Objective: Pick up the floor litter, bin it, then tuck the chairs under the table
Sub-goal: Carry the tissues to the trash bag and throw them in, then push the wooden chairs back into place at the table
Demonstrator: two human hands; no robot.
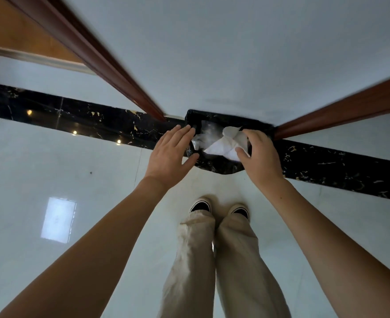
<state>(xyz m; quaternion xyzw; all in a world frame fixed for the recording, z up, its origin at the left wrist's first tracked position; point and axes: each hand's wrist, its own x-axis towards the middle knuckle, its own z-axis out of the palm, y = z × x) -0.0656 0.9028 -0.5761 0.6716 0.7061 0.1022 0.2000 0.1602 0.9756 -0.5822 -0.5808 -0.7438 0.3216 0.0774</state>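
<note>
Head view, looking straight down. At centre, one round bin with a black plastic liner (pixel 214 166), standing on a black gold-veined marble strip (pixel 74 118) that crosses the glossy white tiled floor (pixel 51 171). In the bin's mouth, one large crumpled white paper sheet (pixel 220 146); paler scraps (pixel 196 141) at its 9 o'clock, too blurred to count.

At the bin's 3 o'clock, right hand (pixel 259 154), thumb and curled fingers pinching the sheet's right edge over the rim. At the bin's 9 o'clock, left hand (pixel 170 154), fingers straight and close together, tips at the liner's rim, holding nothing.

Two reddish-brown wooden rails (pixel 102 60): one running off towards 11 o'clock, the other (pixel 341 110) towards 2 o'clock. At 6 o'clock, two black-and-white canvas shoes (pixel 200 205) below beige trousers (pixel 194 260).
</note>
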